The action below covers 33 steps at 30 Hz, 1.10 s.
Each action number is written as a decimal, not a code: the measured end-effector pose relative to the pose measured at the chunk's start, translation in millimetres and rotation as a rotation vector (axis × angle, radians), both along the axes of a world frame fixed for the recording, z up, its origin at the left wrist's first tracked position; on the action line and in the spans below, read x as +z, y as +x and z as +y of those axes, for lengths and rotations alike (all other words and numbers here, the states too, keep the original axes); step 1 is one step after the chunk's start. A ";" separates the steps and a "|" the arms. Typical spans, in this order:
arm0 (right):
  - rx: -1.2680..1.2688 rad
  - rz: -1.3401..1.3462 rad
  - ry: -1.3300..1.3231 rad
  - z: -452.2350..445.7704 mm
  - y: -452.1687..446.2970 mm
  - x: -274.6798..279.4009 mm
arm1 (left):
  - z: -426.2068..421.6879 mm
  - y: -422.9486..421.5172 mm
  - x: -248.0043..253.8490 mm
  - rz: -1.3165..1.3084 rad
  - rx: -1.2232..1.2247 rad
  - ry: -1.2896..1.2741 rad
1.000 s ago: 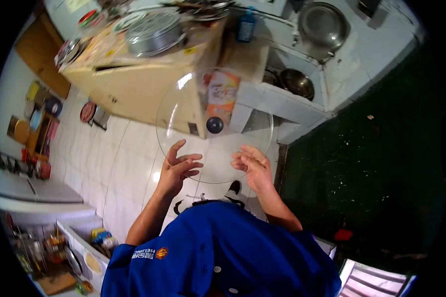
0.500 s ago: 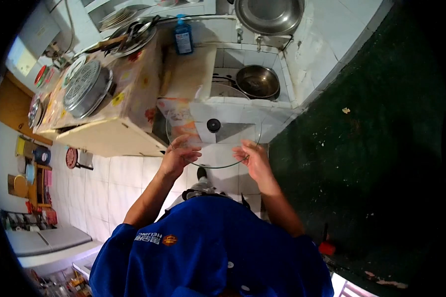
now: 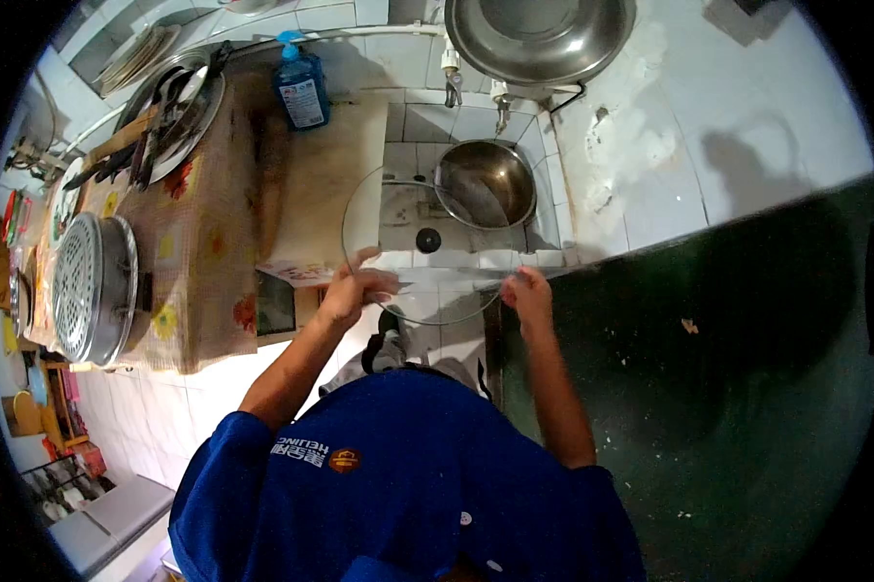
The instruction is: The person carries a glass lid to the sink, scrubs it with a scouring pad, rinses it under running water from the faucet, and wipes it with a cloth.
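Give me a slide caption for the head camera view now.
Left hand and right hand hold a clear round lid from both sides before a tiled sink containing a metal pan.

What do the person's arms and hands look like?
The left hand and right hand wear no gloves. The forearms are bare too, below short blue sleeves. The shirt is blue, with white lettering, a brownish badge and pale buttons.

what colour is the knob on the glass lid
The knob on the glass lid is black, shown best in the head view.
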State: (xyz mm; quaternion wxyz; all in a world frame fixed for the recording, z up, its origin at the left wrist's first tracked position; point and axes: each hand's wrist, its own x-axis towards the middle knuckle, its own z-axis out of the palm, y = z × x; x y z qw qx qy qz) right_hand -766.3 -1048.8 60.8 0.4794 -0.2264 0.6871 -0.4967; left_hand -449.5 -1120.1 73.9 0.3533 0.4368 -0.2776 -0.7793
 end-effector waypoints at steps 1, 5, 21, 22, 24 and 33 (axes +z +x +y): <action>0.020 0.088 -0.014 -11.8 -5.4 -2.0 | -9.0 -1.5 0.1 -0.004 -0.004 0.017; 0.064 0.188 -0.100 -62.5 -37.3 -18.4 | -48.2 -10.0 -14.9 -0.059 -0.042 0.013; 0.310 0.330 -0.408 -256.9 -71.8 19.4 | -107.7 -84.4 -60.2 -0.090 0.099 0.151; 0.247 0.242 -0.360 -257.5 -77.3 6.9 | -110.4 -86.5 -57.8 -0.090 0.105 0.162; 0.272 0.327 -0.243 -257.9 -98.5 -42.8 | -115.6 -88.9 -53.8 -0.129 0.108 0.139; 1.026 1.165 -0.116 -282.7 -112.9 -203.4 | -142.3 -81.0 -66.1 -0.437 0.152 0.095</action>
